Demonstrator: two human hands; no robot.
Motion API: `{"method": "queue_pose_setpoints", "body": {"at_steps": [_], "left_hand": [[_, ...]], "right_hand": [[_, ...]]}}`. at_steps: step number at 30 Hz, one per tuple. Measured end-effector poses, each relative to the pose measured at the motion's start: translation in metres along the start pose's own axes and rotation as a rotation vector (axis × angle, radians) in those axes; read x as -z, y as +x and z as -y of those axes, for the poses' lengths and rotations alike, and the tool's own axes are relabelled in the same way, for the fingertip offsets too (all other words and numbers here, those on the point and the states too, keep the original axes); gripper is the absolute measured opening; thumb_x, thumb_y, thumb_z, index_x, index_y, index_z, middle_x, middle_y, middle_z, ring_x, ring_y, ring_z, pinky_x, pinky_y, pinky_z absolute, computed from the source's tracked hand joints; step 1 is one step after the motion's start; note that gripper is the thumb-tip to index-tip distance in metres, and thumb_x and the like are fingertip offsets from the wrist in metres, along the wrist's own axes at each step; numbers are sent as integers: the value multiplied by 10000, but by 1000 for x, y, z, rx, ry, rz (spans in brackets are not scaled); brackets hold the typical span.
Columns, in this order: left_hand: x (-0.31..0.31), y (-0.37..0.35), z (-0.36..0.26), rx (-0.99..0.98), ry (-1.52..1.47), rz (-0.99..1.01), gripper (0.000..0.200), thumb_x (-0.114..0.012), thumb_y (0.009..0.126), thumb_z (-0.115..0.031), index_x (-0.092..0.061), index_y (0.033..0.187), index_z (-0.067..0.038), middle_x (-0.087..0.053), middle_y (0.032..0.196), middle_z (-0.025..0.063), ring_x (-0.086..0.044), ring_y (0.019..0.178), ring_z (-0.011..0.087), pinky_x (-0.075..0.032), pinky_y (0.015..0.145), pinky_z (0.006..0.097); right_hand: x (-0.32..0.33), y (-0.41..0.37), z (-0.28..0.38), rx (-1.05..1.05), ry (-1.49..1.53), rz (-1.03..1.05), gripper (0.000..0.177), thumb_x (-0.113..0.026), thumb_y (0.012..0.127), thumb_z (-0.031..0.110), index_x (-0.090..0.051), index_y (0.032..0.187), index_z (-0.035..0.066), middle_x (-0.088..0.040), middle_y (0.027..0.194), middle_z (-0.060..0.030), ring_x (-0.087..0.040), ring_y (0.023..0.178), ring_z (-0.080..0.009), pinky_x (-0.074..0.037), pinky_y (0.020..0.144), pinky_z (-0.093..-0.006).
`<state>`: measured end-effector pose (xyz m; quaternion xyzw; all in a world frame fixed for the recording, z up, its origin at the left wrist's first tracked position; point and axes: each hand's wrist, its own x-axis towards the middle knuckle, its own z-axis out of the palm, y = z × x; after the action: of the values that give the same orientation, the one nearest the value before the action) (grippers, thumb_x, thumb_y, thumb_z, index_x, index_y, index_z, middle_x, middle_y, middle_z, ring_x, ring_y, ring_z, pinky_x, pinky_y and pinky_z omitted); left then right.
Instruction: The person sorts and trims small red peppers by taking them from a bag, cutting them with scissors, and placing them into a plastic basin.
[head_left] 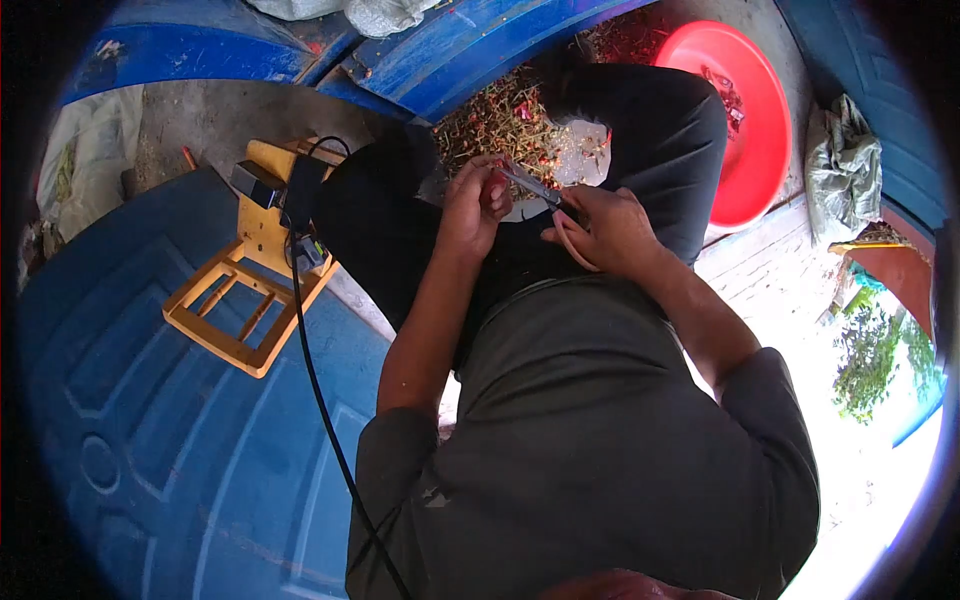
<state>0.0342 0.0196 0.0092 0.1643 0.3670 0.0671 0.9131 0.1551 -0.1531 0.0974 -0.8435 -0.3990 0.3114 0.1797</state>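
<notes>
My right hand point(612, 232) is closed around the pink handles of a pair of scissors point(540, 188), whose blades point toward my left hand. My left hand point(474, 205) has its fingers pinched on a small red piece, which looks like a dried chili point(497, 180), right at the scissor tips. Between my legs lies a heap of brown stems and red bits point(500, 120), resting partly on a pale sheet point(583, 155). Both hands are just above the near edge of that heap.
A red basin point(775, 160) with some dark red pieces stands beyond my right knee. On the left, a small wooden chair point(243, 312) carries devices, and a black cable point(318, 385) runs from it toward me. Blue panels point(470, 55) border the far side.
</notes>
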Motion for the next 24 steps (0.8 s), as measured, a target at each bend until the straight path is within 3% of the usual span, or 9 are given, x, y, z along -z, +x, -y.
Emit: {"method": "queue_pose_setpoints", "body": {"at_steps": [4, 7, 9, 10, 12, 19, 22, 23, 24], "left_hand": [[1, 0, 1, -12, -2, -5, 168, -490, 977, -107, -563, 1116, -46, -474, 660, -1, -427, 553, 95, -334, 506, 262], [-1, 2, 0, 20, 14, 46, 157, -495, 976, -109, -570, 1104, -56, -483, 668, -3, -431, 557, 92, -334, 508, 262], [-3, 1, 0, 17, 18, 23, 157, -495, 977, -112, -574, 1101, -58, -498, 685, -2, -438, 563, 92, -336, 510, 262], [-4, 1, 0, 18, 25, -2, 157, -496, 977, -115, -577, 1099, -61, -513, 701, -1, -446, 569, 92, -338, 512, 263], [-3, 1, 3, 13, 43, 14, 157, -497, 976, -118, -583, 1094, -59, -526, 721, 0, -451, 577, 89, -342, 516, 261], [-10, -7, 5, -2, 121, -64, 196, -506, 1005, -201, -607, 1081, -51, -599, 829, 29, -486, 631, 106, -381, 561, 261], [0, 0, 7, 9, 85, 63, 160, -514, 996, -179, -616, 1069, -79, -585, 794, -7, -489, 608, 81, -354, 521, 233], [-7, -2, 8, 1, 127, -70, 153, -513, 1001, -185, -604, 1071, -83, -565, 768, -13, -478, 608, 76, -354, 522, 233], [-8, 0, 9, 6, 134, -52, 153, -513, 1001, -185, -604, 1071, -83, -565, 768, -13, -478, 608, 76, -354, 522, 233]], "right_hand": [[-7, 1, -6, 31, -65, 23, 258, -646, 893, 346, -630, 952, 95, -672, 806, -126, -661, 741, -357, -490, 670, -440], [-16, 5, -17, -3, 145, -91, 246, -700, 883, 291, -618, 936, 66, -642, 752, -140, -668, 670, -279, -502, 620, -394], [-13, 14, -17, -217, 487, -66, 257, -787, 854, 226, -619, 882, 34, -639, 727, -28, -604, 636, -104, -475, 591, -265], [-13, 17, -15, -219, 487, -73, 257, -787, 854, 226, -619, 882, 34, -639, 727, -28, -604, 636, -104, -475, 591, -265], [-15, 25, -5, -198, 811, -63, 387, -824, 818, 293, -610, 958, 3, -625, 766, -75, -602, 698, -115, -509, 633, -343], [-25, 52, 17, -204, 863, -115, 427, -825, 817, 301, -612, 1002, -20, -675, 840, -87, -638, 750, -116, -522, 659, -297], [-31, 56, 16, -227, 1177, -83, 358, -801, 837, 235, -621, 1001, -27, -683, 829, -109, -657, 717, -148, -530, 639, -304], [-27, 56, 15, -227, 1173, -107, 358, -801, 837, 235, -621, 1001, -27, -683, 829, -109, -657, 717, -148, -530, 639, -304], [-23, 56, 14, -280, 1302, -4, 321, -780, 853, 205, -624, 1009, -28, -688, 833, -115, -669, 709, -168, -537, 635, -305]]}}
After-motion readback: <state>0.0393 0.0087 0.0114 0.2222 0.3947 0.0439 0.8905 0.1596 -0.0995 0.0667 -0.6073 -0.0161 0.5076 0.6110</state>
